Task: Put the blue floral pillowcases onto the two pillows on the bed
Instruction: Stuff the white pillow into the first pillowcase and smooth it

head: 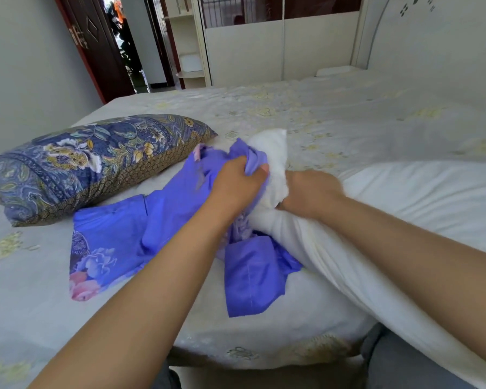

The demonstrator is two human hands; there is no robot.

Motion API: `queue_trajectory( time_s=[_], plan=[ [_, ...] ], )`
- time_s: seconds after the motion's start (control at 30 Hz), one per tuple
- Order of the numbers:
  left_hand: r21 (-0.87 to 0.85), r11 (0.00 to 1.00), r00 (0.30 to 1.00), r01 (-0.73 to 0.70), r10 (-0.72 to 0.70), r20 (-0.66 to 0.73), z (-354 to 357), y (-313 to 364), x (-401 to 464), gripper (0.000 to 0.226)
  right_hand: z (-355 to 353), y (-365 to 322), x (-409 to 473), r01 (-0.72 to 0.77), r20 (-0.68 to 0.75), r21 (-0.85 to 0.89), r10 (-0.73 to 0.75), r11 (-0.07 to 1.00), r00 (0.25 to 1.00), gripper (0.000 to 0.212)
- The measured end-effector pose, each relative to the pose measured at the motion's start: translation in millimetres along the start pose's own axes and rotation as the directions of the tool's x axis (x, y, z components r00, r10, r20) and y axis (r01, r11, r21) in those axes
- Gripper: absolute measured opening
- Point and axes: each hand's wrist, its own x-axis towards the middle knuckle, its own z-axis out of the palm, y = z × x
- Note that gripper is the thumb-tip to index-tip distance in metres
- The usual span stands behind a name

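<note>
The blue floral pillowcase (152,231) lies crumpled on the bed (320,113); the left hand (237,183) clenches its bunched edge against the white pillow (404,209); the right hand (310,192) grips the pillow's corner, fingers curled; a patterned pillow (90,161) rests left; a dark door (96,43) and wardrobe (278,51) stand behind.

The bed (320,113) bears a patterned pillow (90,161), a white pillow (376,214) — and a blue pillowcase (129,234).

The single head-worn view looks forward and down across the bed (320,113) from its near edge, close above it.
</note>
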Motion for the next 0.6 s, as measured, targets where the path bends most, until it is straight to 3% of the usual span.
queue_trajectory(
  time_s=[0.07,0.17,0.2,0.23,0.3,0.37,0.43,0.5,0.57,0.6],
  plan=[
    [-0.034,0.999,0.998,0.034,-0.036,-0.06,-10.7,5.4,11.9,0.04,20.0,-20.4,-10.8,0.075,-0.025,-0.139,-0.079,0.987,0.997,0.071],
    [-0.353,0.895,0.947,0.274,-0.315,-0.064,-36.3,-7.1,35.2,0.021,40.3,-40.3,-20.8,0.161,-0.032,-0.25,-0.174,0.955,0.984,0.081],
    [-0.353,0.871,0.924,0.341,-0.379,-0.043,-45.0,-17.3,43.2,0.013,44.5,-45.2,-23.9,0.183,-0.038,-0.266,-0.2,0.946,0.979,0.08],
    [-0.249,0.893,0.916,0.376,-0.398,-0.046,-53.1,-27.3,49.9,0.008,47.0,-48.9,-27.9,0.205,-0.047,-0.275,-0.226,0.939,0.973,0.079],
    [0.166,0.928,0.942,0.333,-0.321,-0.094,-66.0,-41.1,62.1,0.017,50.6,-52.8,-33.5,0.241,-0.064,-0.294,-0.27,0.925,0.961,0.08],
    [0.588,0.766,0.966,0.258,-0.21,-0.151,-73.9,-42.2,68.1,0.03,52.3,-53.8,-38.4,0.278,-0.082,-0.32,-0.319,0.905,0.944,0.081],
    [0.819,0.535,0.977,0.206,-0.162,-0.139,-75.5,-35.0,70.9,0.033,54.8,-53.9,-41.8,0.333,-0.078,-0.351,-0.382,0.875,0.921,0.081],
    [0.903,0.402,0.979,0.152,-0.187,-0.081,-74.2,-24.0,73.3,0.022,54.5,-54.6,-45.5,0.405,-0.064,-0.373,-0.459,0.835,0.886,0.08],
    [0.876,0.465,0.963,0.127,-0.27,0.004,-72.4,-15.7,76.9,0.013,58.5,-51.9,-43.8,0.445,-0.065,-0.43,-0.519,0.785,0.852,0.081],
    [0.804,0.573,0.946,0.159,-0.323,0.043,-70.9,-11.3,81.6,0.019,57.9,-52.0,-43.5,0.439,-0.077,-0.482,-0.536,0.759,0.841,0.082]
  ],
)
